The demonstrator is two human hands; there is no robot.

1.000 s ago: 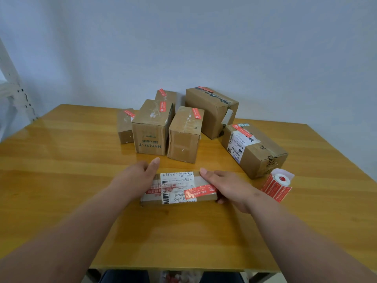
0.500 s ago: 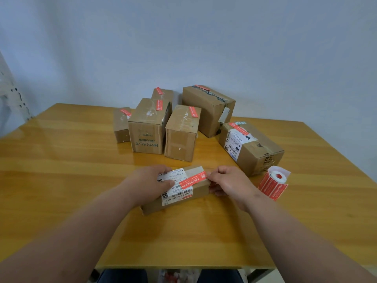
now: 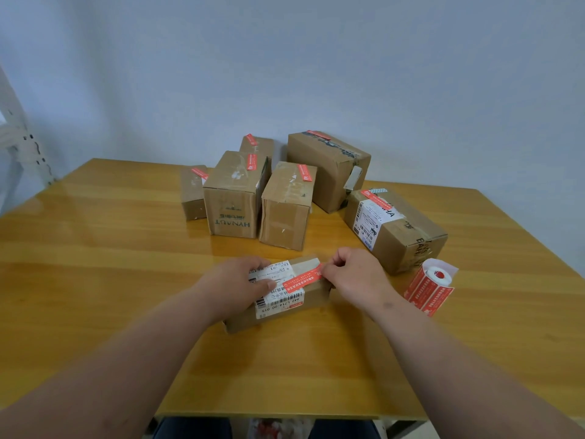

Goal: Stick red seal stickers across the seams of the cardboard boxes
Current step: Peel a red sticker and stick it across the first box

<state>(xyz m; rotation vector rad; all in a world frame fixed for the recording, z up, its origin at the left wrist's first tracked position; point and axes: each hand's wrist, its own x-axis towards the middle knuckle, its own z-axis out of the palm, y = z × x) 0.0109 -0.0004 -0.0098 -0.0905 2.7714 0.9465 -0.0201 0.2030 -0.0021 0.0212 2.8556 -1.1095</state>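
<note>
Pale blue-grey wall backs a glossy wooden table (image 3: 95,280), and the low box (image 3: 278,299) being worked on lies near its front edge, which serves as the landmark for everything else. Behind that box stand six more boxes (image 3: 234,198) in a loose cluster, each already carrying a red strip on top; to its right, just beside the nearest large carton (image 3: 395,226), lies the sticker roll (image 3: 432,285) with its free end trailing forward. On top of the low box a red sticker (image 3: 302,280) runs at a slant from the white shipping label (image 3: 278,296) toward the right end. The left hand (image 3: 234,286) lies over the box's left part, fingers curled round its far edge and thumb flat on the label, pinning it down. The right hand (image 3: 351,274) is at the right end with fingers curled, apparently pinching or pressing the sticker's tip (its fingertips are hidden, so which one I cannot tell). To do this step well, I would keep the left hand's weight steady so the box cannot slide, then rub along the strip from the label outward so it beds flat, without bubbles, and carry the loose end over the edge seam.
</note>
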